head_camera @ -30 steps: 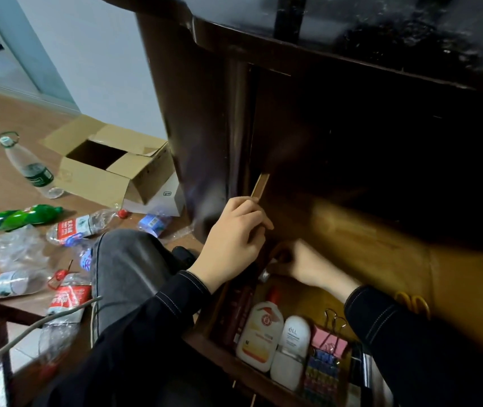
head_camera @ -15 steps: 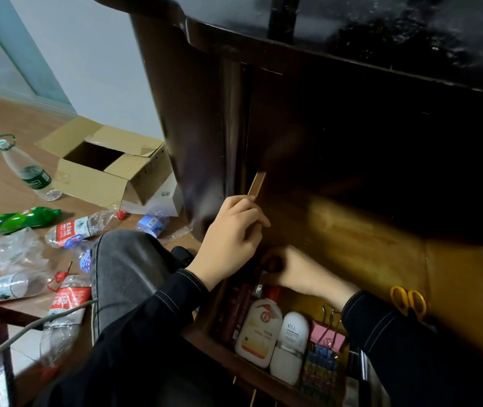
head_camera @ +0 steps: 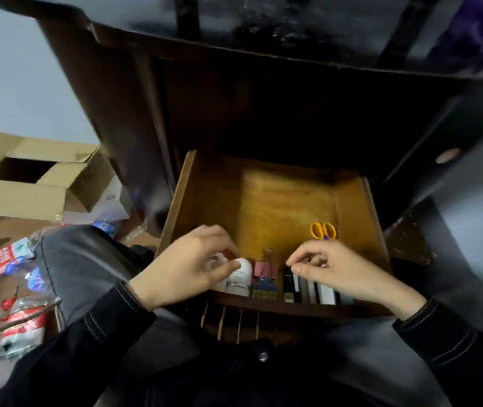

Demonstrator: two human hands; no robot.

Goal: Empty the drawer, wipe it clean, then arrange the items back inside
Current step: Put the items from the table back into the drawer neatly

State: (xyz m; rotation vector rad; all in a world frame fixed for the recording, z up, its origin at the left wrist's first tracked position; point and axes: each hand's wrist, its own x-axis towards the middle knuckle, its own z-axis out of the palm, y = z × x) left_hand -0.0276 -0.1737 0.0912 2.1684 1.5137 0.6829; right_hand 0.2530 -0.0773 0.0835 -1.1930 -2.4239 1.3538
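Drawer (head_camera: 278, 207) pulled out, items lined along its front edge. Left hand (head_camera: 187, 274) grips white bottle (head_camera: 243, 276) at front-left corner. Right hand (head_camera: 337, 271) curled over dark boxes (head_camera: 307, 289) front-right, grip unclear from blur. Scissors (head_camera: 324, 230) just behind it, blades hidden. 1 pink clip (head_camera: 265, 270) between the hands.
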